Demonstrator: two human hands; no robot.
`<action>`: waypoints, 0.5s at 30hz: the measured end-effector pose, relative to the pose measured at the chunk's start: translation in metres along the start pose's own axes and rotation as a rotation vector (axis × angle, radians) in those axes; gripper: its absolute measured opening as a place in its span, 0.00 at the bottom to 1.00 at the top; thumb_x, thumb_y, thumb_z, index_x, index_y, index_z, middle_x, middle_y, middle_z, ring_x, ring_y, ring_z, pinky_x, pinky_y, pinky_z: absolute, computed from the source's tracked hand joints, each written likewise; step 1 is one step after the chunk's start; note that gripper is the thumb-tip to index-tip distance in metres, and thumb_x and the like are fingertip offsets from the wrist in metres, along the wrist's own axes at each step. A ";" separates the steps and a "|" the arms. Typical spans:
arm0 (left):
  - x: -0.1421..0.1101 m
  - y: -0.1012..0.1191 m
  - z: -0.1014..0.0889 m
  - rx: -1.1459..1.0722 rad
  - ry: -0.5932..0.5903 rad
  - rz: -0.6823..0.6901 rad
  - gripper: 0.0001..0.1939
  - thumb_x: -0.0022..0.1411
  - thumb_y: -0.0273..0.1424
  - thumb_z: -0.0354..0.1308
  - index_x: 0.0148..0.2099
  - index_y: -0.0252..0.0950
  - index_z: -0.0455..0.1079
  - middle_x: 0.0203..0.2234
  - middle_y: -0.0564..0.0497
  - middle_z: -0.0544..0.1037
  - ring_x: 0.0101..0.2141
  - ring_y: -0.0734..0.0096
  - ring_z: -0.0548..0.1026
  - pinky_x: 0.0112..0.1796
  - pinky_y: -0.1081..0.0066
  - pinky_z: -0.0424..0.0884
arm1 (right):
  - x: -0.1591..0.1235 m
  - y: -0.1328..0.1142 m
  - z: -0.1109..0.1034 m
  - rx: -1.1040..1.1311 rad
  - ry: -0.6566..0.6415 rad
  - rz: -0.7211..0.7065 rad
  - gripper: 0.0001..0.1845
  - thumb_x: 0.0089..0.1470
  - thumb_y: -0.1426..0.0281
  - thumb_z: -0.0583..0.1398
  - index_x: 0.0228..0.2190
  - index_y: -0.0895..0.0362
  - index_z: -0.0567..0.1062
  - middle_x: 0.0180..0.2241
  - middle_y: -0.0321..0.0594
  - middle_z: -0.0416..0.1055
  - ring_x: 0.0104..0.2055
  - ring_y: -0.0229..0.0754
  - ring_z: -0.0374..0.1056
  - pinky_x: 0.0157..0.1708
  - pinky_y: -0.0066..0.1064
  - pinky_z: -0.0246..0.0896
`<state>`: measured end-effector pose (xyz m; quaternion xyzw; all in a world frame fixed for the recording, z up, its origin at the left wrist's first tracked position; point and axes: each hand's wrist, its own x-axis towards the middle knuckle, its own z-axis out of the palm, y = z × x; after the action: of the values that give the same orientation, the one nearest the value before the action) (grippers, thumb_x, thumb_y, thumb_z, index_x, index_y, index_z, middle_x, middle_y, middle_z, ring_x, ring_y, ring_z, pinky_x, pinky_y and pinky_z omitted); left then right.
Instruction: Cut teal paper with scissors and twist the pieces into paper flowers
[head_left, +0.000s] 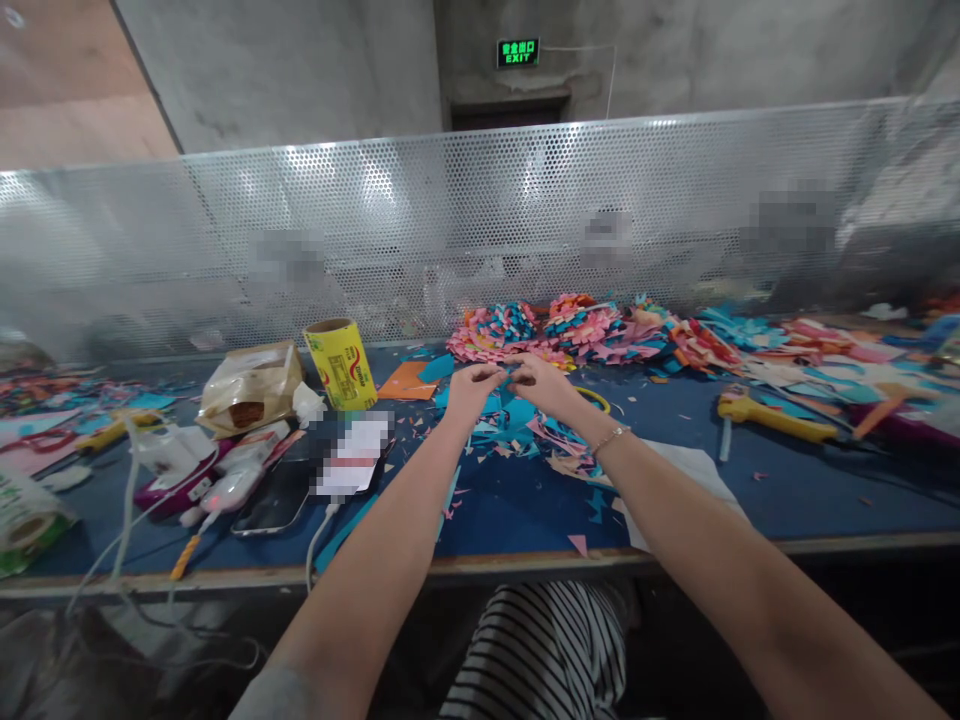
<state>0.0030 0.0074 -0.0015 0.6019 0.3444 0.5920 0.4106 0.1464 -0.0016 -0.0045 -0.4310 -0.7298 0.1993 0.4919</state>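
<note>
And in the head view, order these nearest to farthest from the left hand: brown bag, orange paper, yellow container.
1. Orange paper: just left of the left hand.
2. Yellow container: farther left.
3. Brown bag: leftmost of the three.

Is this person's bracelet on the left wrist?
No, the bracelet circles the right wrist, while the left wrist looks bare.

On the table, from the left hand, paper flowers lie at twelve o'clock before a perforated screen, a handled tool at three, smartphones at eight, a canister at nine.
</note>
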 end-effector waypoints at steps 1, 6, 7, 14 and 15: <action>0.001 -0.001 0.000 -0.025 0.010 -0.017 0.08 0.39 0.32 0.65 0.24 0.33 0.73 0.17 0.54 0.71 0.20 0.79 0.64 0.25 0.74 0.61 | 0.000 0.000 0.000 0.017 0.004 0.004 0.22 0.40 0.75 0.59 0.41 0.59 0.67 0.24 0.34 0.70 0.28 0.37 0.66 0.30 0.30 0.62; 0.002 -0.003 0.001 -0.216 0.043 -0.135 0.11 0.36 0.32 0.67 0.24 0.33 0.73 0.14 0.56 0.68 0.19 0.81 0.62 0.23 0.76 0.57 | 0.000 0.000 0.000 0.135 0.026 0.038 0.20 0.40 0.71 0.60 0.39 0.58 0.67 0.25 0.35 0.69 0.26 0.37 0.64 0.27 0.29 0.61; 0.001 -0.002 0.001 -0.258 0.051 -0.163 0.11 0.35 0.32 0.67 0.24 0.33 0.72 0.14 0.56 0.67 0.19 0.81 0.62 0.23 0.76 0.58 | 0.000 -0.001 0.000 0.159 0.029 0.044 0.19 0.40 0.71 0.60 0.38 0.58 0.66 0.25 0.35 0.69 0.26 0.37 0.64 0.27 0.29 0.61; -0.002 0.008 0.003 -0.450 0.128 -0.306 0.11 0.33 0.26 0.68 0.22 0.32 0.70 0.16 0.55 0.69 0.21 0.81 0.66 0.26 0.75 0.62 | 0.000 -0.006 -0.002 0.234 0.034 0.102 0.22 0.38 0.66 0.62 0.38 0.59 0.67 0.25 0.36 0.68 0.25 0.36 0.63 0.26 0.29 0.60; -0.002 0.009 0.003 -0.470 0.130 -0.305 0.10 0.33 0.26 0.68 0.22 0.32 0.69 0.16 0.55 0.69 0.21 0.81 0.66 0.25 0.76 0.62 | 0.000 -0.007 -0.002 0.241 0.029 0.105 0.22 0.38 0.66 0.62 0.38 0.59 0.67 0.25 0.36 0.68 0.25 0.36 0.63 0.26 0.29 0.60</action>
<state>0.0052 0.0017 0.0055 0.3921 0.3100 0.6243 0.6003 0.1453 -0.0060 0.0011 -0.4091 -0.6699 0.3047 0.5394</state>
